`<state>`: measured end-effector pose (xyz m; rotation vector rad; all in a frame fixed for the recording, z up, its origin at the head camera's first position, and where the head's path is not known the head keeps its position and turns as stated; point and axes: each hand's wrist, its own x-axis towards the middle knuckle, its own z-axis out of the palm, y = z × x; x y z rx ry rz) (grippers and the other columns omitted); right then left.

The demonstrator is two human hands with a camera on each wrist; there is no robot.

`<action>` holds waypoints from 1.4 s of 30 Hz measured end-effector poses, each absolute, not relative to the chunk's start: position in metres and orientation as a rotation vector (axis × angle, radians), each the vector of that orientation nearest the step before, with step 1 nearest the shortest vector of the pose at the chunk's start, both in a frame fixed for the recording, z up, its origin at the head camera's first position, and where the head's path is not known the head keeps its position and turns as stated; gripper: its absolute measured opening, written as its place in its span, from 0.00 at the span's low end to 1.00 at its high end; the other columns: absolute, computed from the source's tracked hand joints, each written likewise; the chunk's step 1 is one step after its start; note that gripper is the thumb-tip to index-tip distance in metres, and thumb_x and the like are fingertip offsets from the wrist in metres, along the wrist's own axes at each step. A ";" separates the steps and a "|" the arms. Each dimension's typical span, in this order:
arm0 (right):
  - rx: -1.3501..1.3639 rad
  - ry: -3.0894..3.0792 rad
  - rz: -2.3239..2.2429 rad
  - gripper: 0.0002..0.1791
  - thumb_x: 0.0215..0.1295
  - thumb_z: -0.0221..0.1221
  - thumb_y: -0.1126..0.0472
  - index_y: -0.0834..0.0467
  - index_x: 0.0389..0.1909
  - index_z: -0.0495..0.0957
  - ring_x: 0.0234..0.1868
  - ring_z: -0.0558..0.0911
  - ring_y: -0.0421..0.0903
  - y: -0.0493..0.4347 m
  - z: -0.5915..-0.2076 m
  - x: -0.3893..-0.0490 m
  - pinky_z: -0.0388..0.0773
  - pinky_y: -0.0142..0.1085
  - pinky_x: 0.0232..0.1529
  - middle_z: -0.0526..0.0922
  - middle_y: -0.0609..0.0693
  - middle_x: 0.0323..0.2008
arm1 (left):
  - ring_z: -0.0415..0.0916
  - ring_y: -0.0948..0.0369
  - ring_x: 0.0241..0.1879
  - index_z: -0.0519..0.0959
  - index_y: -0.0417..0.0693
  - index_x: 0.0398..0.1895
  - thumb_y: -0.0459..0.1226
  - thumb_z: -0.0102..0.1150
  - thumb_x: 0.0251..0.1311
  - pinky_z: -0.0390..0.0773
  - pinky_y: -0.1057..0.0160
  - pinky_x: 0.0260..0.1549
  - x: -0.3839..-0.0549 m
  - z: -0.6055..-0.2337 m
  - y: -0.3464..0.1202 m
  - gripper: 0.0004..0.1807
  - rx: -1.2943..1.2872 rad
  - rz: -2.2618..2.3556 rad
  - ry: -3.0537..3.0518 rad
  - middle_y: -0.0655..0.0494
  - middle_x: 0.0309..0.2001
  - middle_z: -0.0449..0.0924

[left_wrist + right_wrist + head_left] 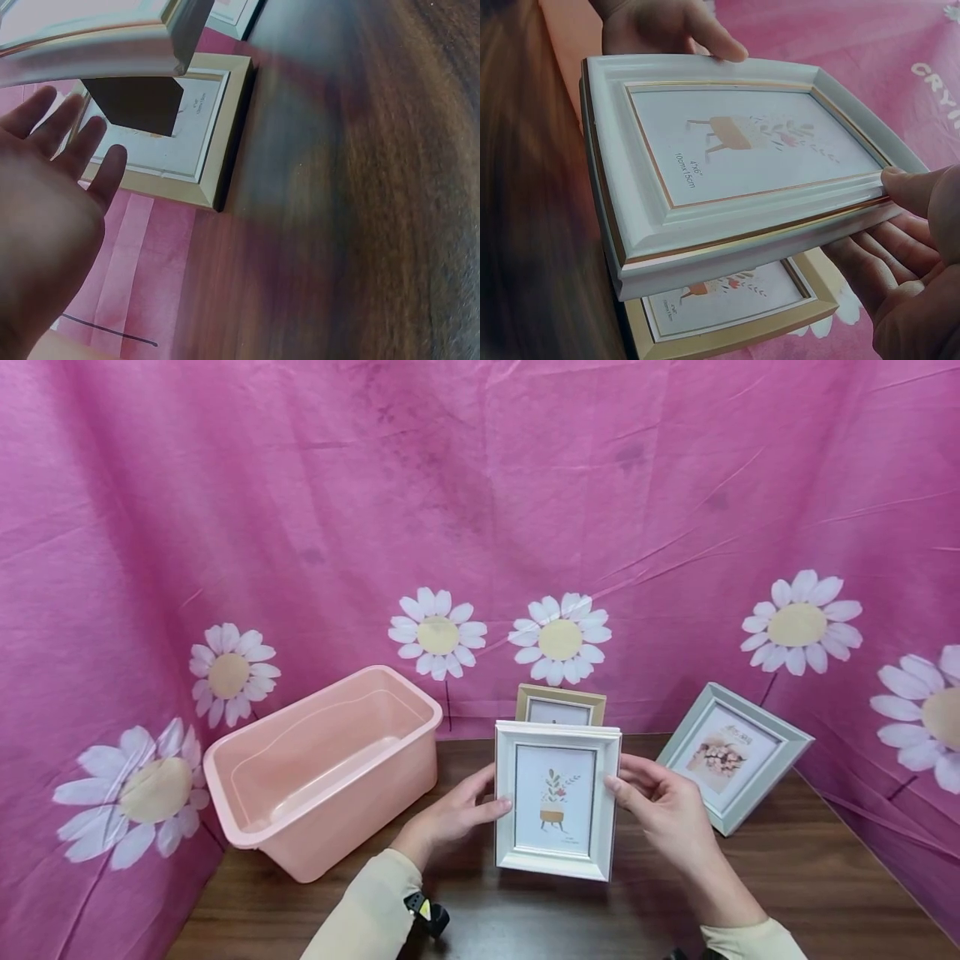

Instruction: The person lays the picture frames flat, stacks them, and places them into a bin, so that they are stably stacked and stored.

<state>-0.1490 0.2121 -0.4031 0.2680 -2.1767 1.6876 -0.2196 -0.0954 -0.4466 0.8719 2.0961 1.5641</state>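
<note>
A white picture frame [555, 870] with a plant-and-stool print is held upright above the table. My right hand [670, 814] pinches its right edge, thumb in front and fingers behind. At the left edge, my left hand [457, 814] touches the frame with its thumb. The left wrist view shows the left fingers [75, 142] straight and spread behind the frame, near its dark back stand [142, 105]. Behind it stands a tan picture frame [596, 710], partly hidden in the head view. To the right, a grey-green picture frame [780, 756] leans at an angle.
A pink plastic bin [360, 802] sits on the left of the dark wooden table [825, 885]. Around the table hangs a magenta cloth [480, 510] with large white daisies. A black strap device [427, 914] is on the left wrist.
</note>
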 end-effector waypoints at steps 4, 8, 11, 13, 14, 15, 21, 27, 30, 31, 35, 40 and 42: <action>0.252 -2.176 1.711 0.18 0.71 0.67 0.73 0.74 0.59 0.82 0.36 0.88 0.30 0.209 -0.400 -0.151 0.87 0.26 0.38 0.91 0.31 0.37 | 0.66 0.53 0.76 0.57 0.49 0.86 0.58 0.55 0.77 0.67 0.47 0.77 -0.221 -0.447 -0.098 0.43 0.878 1.546 2.118 0.46 0.77 0.73; 0.218 -2.198 1.721 0.18 0.72 0.67 0.71 0.73 0.59 0.83 0.36 0.88 0.29 0.206 -0.398 -0.155 0.89 0.29 0.38 0.93 0.41 0.39 | 0.72 0.55 0.71 0.60 0.46 0.85 0.55 0.55 0.79 0.74 0.54 0.71 -0.222 -0.450 -0.101 0.40 0.892 1.552 2.129 0.44 0.74 0.76; 0.185 -2.228 1.713 0.18 0.73 0.67 0.70 0.73 0.60 0.83 0.36 0.88 0.29 0.205 -0.396 -0.158 0.88 0.28 0.38 0.94 0.52 0.42 | 0.74 0.56 0.67 0.64 0.43 0.82 0.54 0.55 0.79 0.75 0.55 0.68 -0.222 -0.451 -0.104 0.38 0.909 1.550 2.154 0.43 0.71 0.79; 0.164 -2.253 1.689 0.18 0.73 0.66 0.69 0.73 0.60 0.82 0.35 0.87 0.29 0.205 -0.396 -0.160 0.88 0.28 0.37 0.93 0.59 0.43 | 0.76 0.57 0.64 0.67 0.41 0.81 0.53 0.56 0.79 0.76 0.57 0.67 -0.222 -0.452 -0.106 0.37 0.934 1.537 2.174 0.42 0.69 0.80; 0.155 -2.263 1.679 0.18 0.74 0.66 0.69 0.73 0.60 0.82 0.35 0.87 0.29 0.206 -0.396 -0.161 0.88 0.29 0.37 0.93 0.62 0.44 | 0.76 0.59 0.63 0.68 0.40 0.80 0.52 0.56 0.78 0.76 0.58 0.66 -0.222 -0.452 -0.107 0.36 0.945 1.531 2.180 0.42 0.68 0.81; 0.148 -2.272 1.670 0.19 0.74 0.66 0.68 0.72 0.61 0.82 0.35 0.87 0.29 0.206 -0.395 -0.162 0.88 0.29 0.37 0.92 0.65 0.45 | 0.76 0.60 0.61 0.68 0.40 0.79 0.52 0.57 0.78 0.76 0.60 0.65 -0.222 -0.452 -0.107 0.36 0.948 1.521 2.191 0.42 0.67 0.82; 0.108 -2.300 1.669 0.20 0.75 0.65 0.67 0.73 0.63 0.81 0.36 0.86 0.28 0.207 -0.394 -0.167 0.88 0.29 0.37 0.90 0.70 0.49 | 0.77 0.62 0.60 0.70 0.40 0.78 0.51 0.61 0.75 0.76 0.65 0.65 -0.220 -0.453 -0.110 0.36 0.931 1.488 2.207 0.45 0.67 0.82; 0.097 -2.261 1.732 0.20 0.75 0.65 0.68 0.74 0.63 0.80 0.36 0.86 0.26 0.209 -0.394 -0.172 0.88 0.29 0.37 0.90 0.70 0.49 | 0.79 0.63 0.54 0.76 0.41 0.71 0.51 0.64 0.72 0.80 0.65 0.59 -0.220 -0.457 -0.113 0.32 0.914 1.448 2.222 0.47 0.60 0.85; 0.079 -2.254 1.753 0.20 0.75 0.66 0.68 0.74 0.63 0.80 0.36 0.87 0.26 0.210 -0.395 -0.174 0.89 0.30 0.38 0.92 0.66 0.47 | 0.80 0.63 0.51 0.77 0.41 0.69 0.49 0.67 0.71 0.82 0.66 0.55 -0.219 -0.459 -0.114 0.31 0.921 1.445 2.202 0.47 0.58 0.86; 0.070 -2.258 1.758 0.21 0.75 0.66 0.67 0.73 0.63 0.80 0.36 0.87 0.26 0.211 -0.395 -0.174 0.89 0.30 0.38 0.92 0.65 0.47 | 0.81 0.64 0.51 0.77 0.41 0.70 0.48 0.68 0.71 0.83 0.66 0.54 -0.219 -0.460 -0.114 0.31 0.923 1.447 2.194 0.47 0.57 0.86; 0.034 -2.289 1.759 0.21 0.76 0.66 0.65 0.73 0.64 0.80 0.36 0.86 0.26 0.212 -0.396 -0.176 0.89 0.31 0.38 0.92 0.65 0.49 | 0.82 0.64 0.50 0.76 0.38 0.70 0.42 0.71 0.68 0.83 0.66 0.55 -0.217 -0.464 -0.115 0.31 0.924 1.481 2.130 0.46 0.55 0.86; 0.013 -2.327 1.741 0.22 0.76 0.66 0.64 0.72 0.64 0.80 0.36 0.85 0.26 0.213 -0.396 -0.178 0.88 0.30 0.37 0.91 0.66 0.50 | 0.83 0.64 0.50 0.75 0.33 0.69 0.34 0.71 0.66 0.84 0.66 0.56 -0.214 -0.468 -0.115 0.30 0.922 1.532 2.056 0.44 0.53 0.86; 0.017 -2.324 1.759 0.22 0.76 0.66 0.64 0.72 0.64 0.80 0.35 0.86 0.27 0.213 -0.396 -0.178 0.87 0.30 0.36 0.93 0.61 0.48 | 0.83 0.64 0.49 0.75 0.32 0.68 0.33 0.71 0.67 0.84 0.66 0.55 -0.213 -0.468 -0.115 0.29 0.915 1.543 2.064 0.43 0.52 0.86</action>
